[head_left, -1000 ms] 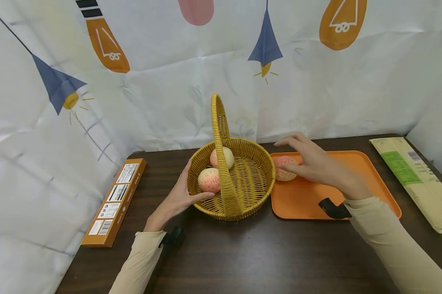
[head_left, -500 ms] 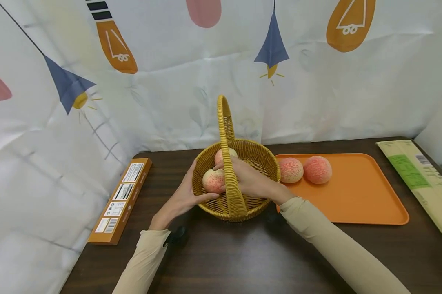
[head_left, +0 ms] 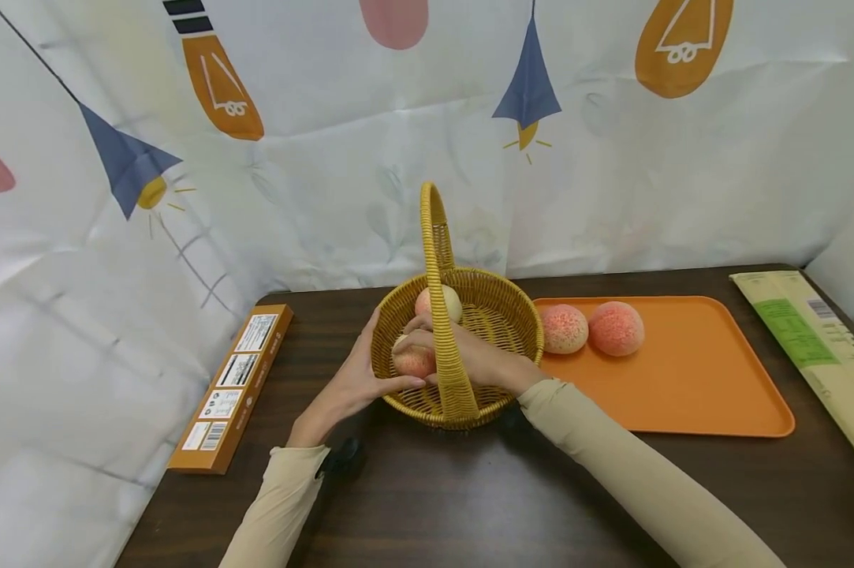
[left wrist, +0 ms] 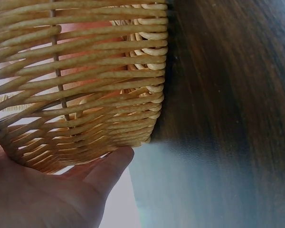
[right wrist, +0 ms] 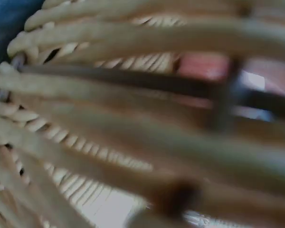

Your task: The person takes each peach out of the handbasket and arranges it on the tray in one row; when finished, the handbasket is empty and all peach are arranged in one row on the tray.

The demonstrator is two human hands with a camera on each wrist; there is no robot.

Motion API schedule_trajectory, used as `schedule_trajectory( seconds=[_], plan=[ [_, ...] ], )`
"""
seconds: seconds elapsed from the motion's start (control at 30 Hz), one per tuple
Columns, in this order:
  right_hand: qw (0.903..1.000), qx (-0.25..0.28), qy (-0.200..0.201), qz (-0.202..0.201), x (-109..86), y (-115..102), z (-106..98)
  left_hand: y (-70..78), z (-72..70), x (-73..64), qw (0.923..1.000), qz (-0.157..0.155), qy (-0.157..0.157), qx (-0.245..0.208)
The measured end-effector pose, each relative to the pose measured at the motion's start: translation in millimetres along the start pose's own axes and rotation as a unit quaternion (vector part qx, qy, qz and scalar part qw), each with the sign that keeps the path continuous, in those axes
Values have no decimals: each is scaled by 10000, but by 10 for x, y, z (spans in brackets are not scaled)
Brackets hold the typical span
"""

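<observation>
A yellow wicker basket with a tall arched handle stands on the dark table. My left hand grips its left side, thumb over the rim; in the left wrist view the thumb presses the weave from outside. Through the handle reaches my right hand, fingers curled over a pink and cream peach inside the basket. Behind it lies a second peach, partly hidden by the handle. The right wrist view holds mostly blurred weave, with a pink patch behind it.
Right of the basket is an orange tray with two peaches, one speckled and one redder. An orange-brown box lies at the left edge. A beige and green packet lies far right. A printed curtain hangs behind.
My right hand has moved left from above the tray into the basket, and its fingers have closed over the front peach. The left hand stays on the basket.
</observation>
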State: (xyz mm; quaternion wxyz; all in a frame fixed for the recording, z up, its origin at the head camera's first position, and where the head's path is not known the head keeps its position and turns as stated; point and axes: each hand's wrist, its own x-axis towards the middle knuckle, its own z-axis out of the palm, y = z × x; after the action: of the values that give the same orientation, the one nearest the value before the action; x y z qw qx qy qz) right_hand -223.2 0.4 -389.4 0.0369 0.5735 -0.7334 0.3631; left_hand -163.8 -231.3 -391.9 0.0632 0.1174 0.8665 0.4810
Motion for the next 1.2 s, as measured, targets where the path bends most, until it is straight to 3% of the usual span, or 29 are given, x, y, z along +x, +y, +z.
schedule_trajectory(
  seconds=[0.13,0.3,0.43,0.53,0.6,0.8,0.93,1.03,1.1,1.2],
  plan=[
    [9988,-97,-199,431,5,-152,-56,11,1,-18,9999,-118,-9,10],
    [9963,47,-396,765,-32,-178,-25,8,21,2,9998,95,-58,-160],
    [9951,-104,-327,924,-39,-190,-2,18,21,-16,9997,75,-84,-221],
    [9904,-180,-190,1357,-52,-191,13,20,14,-22,9996,92,-57,-255],
    [9830,-183,-74,1826,-82,-199,9,14,11,-18,9995,123,-45,-282],
    [9461,-346,53,3220,-167,-240,-91,13,9,1,9991,171,-37,-374],
    [9326,-441,-117,3581,-200,-259,-192,22,5,-1,9998,53,5,-191],
    [9376,-525,-184,3433,-221,-261,-244,30,5,3,9996,75,-15,-267],
    [9504,-521,-135,3063,-220,-243,-250,30,5,0,9996,71,-21,-267],
    [9740,-599,-57,2186,-188,-206,-225,20,9,-5,9997,70,-9,-239]
  ],
)
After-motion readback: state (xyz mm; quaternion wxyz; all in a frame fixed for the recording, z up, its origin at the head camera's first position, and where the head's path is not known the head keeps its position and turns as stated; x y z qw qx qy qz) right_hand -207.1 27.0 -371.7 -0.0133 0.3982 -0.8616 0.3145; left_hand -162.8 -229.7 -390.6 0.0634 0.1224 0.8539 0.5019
